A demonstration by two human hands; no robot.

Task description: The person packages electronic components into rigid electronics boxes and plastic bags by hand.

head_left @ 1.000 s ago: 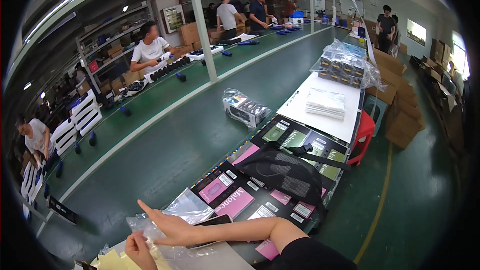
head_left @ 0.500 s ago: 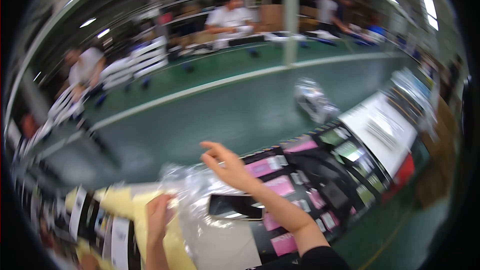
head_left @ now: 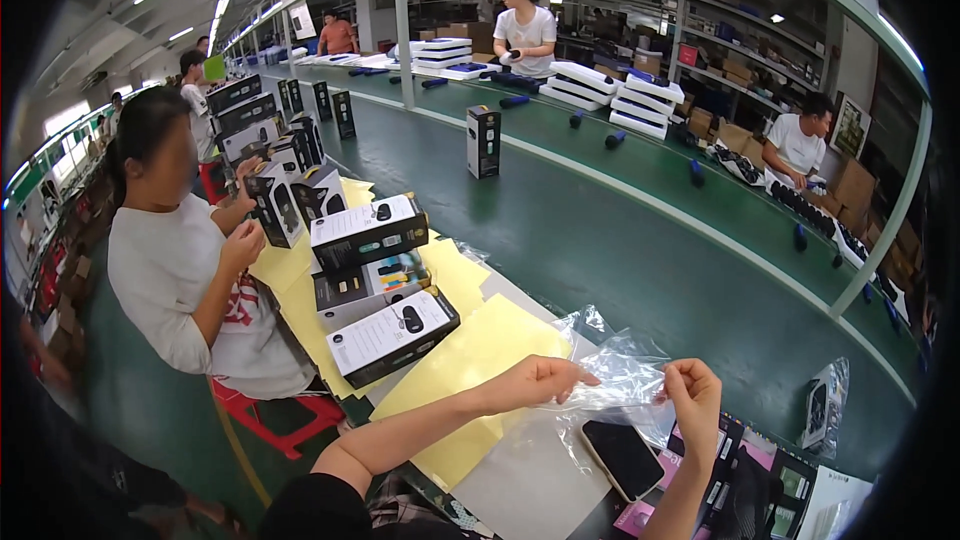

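Between my two hands a clear plastic bag (head_left: 630, 375) is stretched above the bench. My left hand (head_left: 540, 382) pinches its left side, and my right hand (head_left: 694, 395) has its fingers closed on the right edge. Just below the bag lies a dark-screened phone (head_left: 622, 458). Yellow sheets (head_left: 500, 340) are spread beside my left forearm. Further left, a stack of printed black-and-white boxes (head_left: 395, 335) rests on those sheets.
A co-worker (head_left: 180, 260) sits at left on a red stool (head_left: 285, 425), hands at another box (head_left: 275, 202). One box (head_left: 483, 142) stands upright on the green conveyor (head_left: 560, 210). Pink-and-black packaging (head_left: 715, 460) and a bagged item (head_left: 825, 408) lie at right.
The view has swung left, bringing the seated co-worker and boxes into sight. My right hand, earlier extended with fingers apart, now pinches the plastic bag; my left hand grips it too.
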